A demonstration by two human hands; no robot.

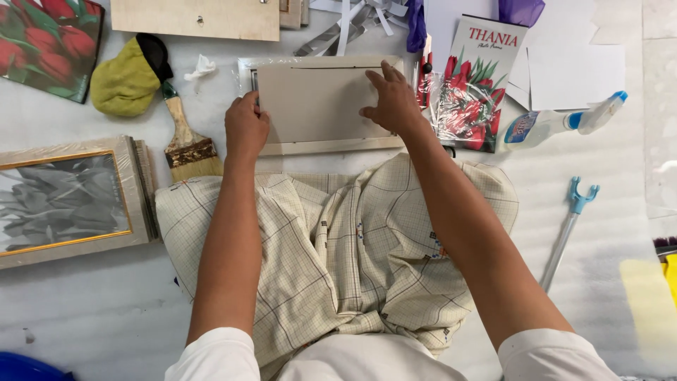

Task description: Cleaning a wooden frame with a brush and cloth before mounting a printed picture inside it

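Backing board (310,102) sits in the white frame (331,146) face-down ahead of the lap, long axis left-right, left hand (246,127) curled gripping its left edge, right hand (393,102) pressing spread fingers flat on its right part, brush (187,141) left.

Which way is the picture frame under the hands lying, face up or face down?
Face down: the frame shows its plain grey backing board, with the left hand at its edge and the right hand pressing on it.

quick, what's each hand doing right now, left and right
Left hand: closed, gripping the left edge of the beige backing board.
Right hand: open, fingers spread, pressing flat on the board inside the white frame.
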